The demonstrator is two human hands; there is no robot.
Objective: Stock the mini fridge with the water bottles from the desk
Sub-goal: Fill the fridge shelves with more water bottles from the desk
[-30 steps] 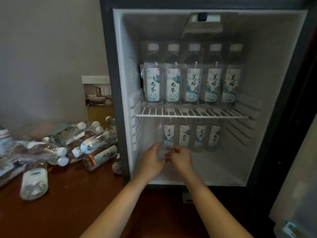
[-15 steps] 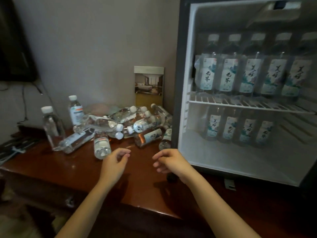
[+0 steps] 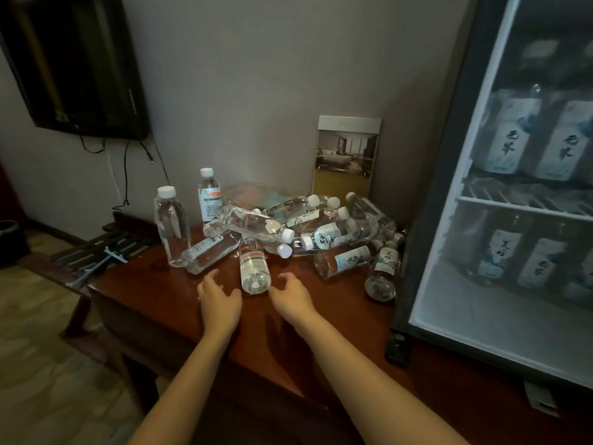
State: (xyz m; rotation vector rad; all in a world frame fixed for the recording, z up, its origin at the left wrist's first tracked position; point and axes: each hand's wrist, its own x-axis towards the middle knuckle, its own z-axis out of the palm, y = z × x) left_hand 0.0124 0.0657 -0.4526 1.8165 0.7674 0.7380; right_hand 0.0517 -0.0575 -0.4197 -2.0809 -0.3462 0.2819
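Several clear water bottles lie in a heap (image 3: 324,232) on the red-brown desk (image 3: 154,297), and two stand upright at its left (image 3: 171,226). One bottle with a red and green band (image 3: 254,268) lies with its base toward me. My left hand (image 3: 219,298) is just left of its base and my right hand (image 3: 290,295) just right of it, both open with loosely curled fingers and holding nothing. The open mini fridge (image 3: 449,187) stands at the right, with labelled bottles (image 3: 510,136) on its wire shelf and more on its floor.
A framed room photo (image 3: 346,155) leans on the wall behind the heap. A dark television (image 3: 73,65) hangs at the upper left with cables below it. The desk's left edge drops to a lower dark rack (image 3: 102,252) and the carpet.
The view has swung left from the fridge's inside to the desk. Both hands have left the lower fridge compartment and reached out to either side of the banded bottle.
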